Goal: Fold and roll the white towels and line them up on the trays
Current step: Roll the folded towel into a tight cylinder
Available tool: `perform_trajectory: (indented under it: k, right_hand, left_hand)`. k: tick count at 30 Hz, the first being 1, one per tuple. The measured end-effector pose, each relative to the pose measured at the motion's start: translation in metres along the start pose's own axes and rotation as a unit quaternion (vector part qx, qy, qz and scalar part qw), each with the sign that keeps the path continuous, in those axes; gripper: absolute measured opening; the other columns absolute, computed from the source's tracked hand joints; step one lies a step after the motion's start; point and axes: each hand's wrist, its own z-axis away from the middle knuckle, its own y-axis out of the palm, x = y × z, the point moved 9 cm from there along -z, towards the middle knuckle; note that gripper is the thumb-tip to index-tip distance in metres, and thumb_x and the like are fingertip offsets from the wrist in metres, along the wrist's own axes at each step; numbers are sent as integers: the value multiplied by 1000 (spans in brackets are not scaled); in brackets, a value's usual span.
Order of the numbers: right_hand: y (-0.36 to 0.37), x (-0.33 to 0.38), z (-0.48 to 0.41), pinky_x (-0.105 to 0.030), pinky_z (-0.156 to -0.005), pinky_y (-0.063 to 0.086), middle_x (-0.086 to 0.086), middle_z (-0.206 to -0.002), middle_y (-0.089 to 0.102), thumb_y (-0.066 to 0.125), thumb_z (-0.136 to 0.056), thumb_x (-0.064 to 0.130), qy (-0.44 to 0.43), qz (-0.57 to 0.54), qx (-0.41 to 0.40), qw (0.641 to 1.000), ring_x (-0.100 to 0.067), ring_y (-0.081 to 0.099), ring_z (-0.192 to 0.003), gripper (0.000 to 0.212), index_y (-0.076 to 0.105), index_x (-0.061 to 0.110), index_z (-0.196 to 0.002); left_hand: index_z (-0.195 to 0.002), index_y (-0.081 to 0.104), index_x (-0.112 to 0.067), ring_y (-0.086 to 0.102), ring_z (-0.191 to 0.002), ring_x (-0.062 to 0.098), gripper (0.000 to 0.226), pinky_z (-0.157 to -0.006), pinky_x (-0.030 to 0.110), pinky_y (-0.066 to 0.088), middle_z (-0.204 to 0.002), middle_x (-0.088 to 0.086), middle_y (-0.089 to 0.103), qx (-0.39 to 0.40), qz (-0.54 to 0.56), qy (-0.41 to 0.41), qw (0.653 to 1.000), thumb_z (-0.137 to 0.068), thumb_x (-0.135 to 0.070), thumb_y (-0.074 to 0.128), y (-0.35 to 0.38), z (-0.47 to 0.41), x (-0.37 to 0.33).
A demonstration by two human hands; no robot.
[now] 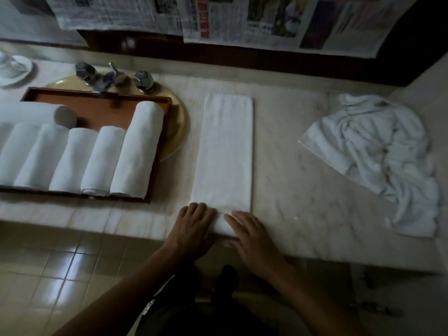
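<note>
Several rolled towels (80, 156), white, lie side by side on a brown tray (104, 112) well to the left of the grip, with one more roll lying crosswise behind them; the exact count is unclear where the row runs off the frame's edge. Left hand (191, 226): fingers laid out nearly flat, pressing on the left part of the near end of the folded towel (225, 151), not closed round it. Folded towel: one long narrow white strip, flat on the pale stone counter (291, 190), running straight away from the grip, its near end turned up into a small first roll under both palms. Handling, as judged: light, soft, limp cloth, not fragile; it likely loosens or skews if pressed unevenly, so it is best held across the full width of the roll, fingers spread, pushing away from the body. Right hand (252, 238): likewise flat and extended, resting on the right part of the same roll. Crumpled towels (378, 161): a loose white heap on the counter well to the right of the grip, not yet folded.
</note>
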Motion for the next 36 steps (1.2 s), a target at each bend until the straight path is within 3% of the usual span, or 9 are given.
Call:
perform_trajectory:
  k: [3, 7, 11, 17, 19, 22, 29, 32, 36]
  right_hand:
    - [0, -7, -4, -44, -115, 42, -7, -150, 51, 54, -94, 29, 15, 1, 11, 1000, -28, 48, -137, 59, 46, 17, -151]
    - [-8, -13, 1, -44, -112, 44, -8, -147, 52, 72, -85, 14, 59, -56, 50, 995, -27, 50, -136, 62, 53, 13, -144]
    - [-21, -16, 9, -31, -104, 45, 1, -136, 51, 75, -82, 20, 60, -46, 29, 997, -20, 50, -124, 53, 58, 25, -133]
    - [-31, -28, 3, -29, -103, 46, 8, -132, 56, 79, -86, 32, 169, -96, 40, 980, -12, 52, -119, 58, 56, 31, -139]
    - [-33, -37, 2, -19, -93, 46, 17, -125, 53, 78, -88, 38, 226, -134, 46, 964, -4, 55, -110, 55, 52, 36, -136]
    - [-39, -39, -5, -14, -83, 44, 19, -118, 52, 76, -91, 34, 236, -162, 9, 958, 2, 56, -94, 35, 60, 32, -123]
    - [-44, -45, -6, -10, -79, 45, 10, -104, 59, 81, -87, 29, 292, -186, -89, 934, -2, 60, -87, 30, 68, 33, -113]
    - [-46, -47, -4, -6, -79, 44, 13, -108, 67, 77, -91, 24, 325, -208, -110, 916, -1, 63, -96, 29, 68, 28, -117]
    - [-53, -50, -6, 1, -72, 41, 9, -107, 72, 74, -92, 14, 347, -217, -135, 902, -6, 67, -98, 22, 70, 20, -113]
  left_hand:
    - [-129, 58, -17, 52, -106, 26, 63, -90, 44, 48, -119, 3, 56, -2, 5, 4, 1000, -77, -51, 59, -4, 2, 3]
    - [-132, 54, -14, 55, -110, 25, 59, -89, 41, 51, -125, 2, 58, -2, 52, 15, 999, -82, -46, 62, -11, 15, 17]
    - [-127, 56, -21, 54, -104, 18, 49, -86, 34, 50, -121, -5, 54, -9, 99, 31, 995, -86, -44, 70, -14, 32, 29]
    - [-130, 60, -28, 58, -97, 1, 54, -83, 22, 51, -117, -13, 53, 9, 244, -63, 968, -86, -59, 66, -18, 30, 52]
    - [-124, 59, -29, 63, -89, 1, 43, -76, 20, 52, -112, -11, 60, -3, 299, -108, 948, -89, -49, 74, -22, 27, 60]
    - [-114, 59, -30, 66, -80, 0, 27, -65, 15, 50, -101, -9, 64, -4, 341, -155, 927, -93, -37, 74, -24, 21, 69]
    - [-99, 64, -31, 71, -80, 16, 15, -79, 48, 61, -90, 0, 70, -14, 395, -223, 891, -94, -44, 70, -12, 8, 83]
    - [-106, 66, -24, 72, -80, 16, 31, -78, 46, 62, -90, 3, 72, -19, 405, -251, 879, -93, -52, 69, -9, 5, 84]
    - [-104, 64, -21, 73, -75, 20, 27, -68, 40, 63, -90, 8, 71, -19, 411, -279, 868, -93, -45, 71, -7, 5, 85]
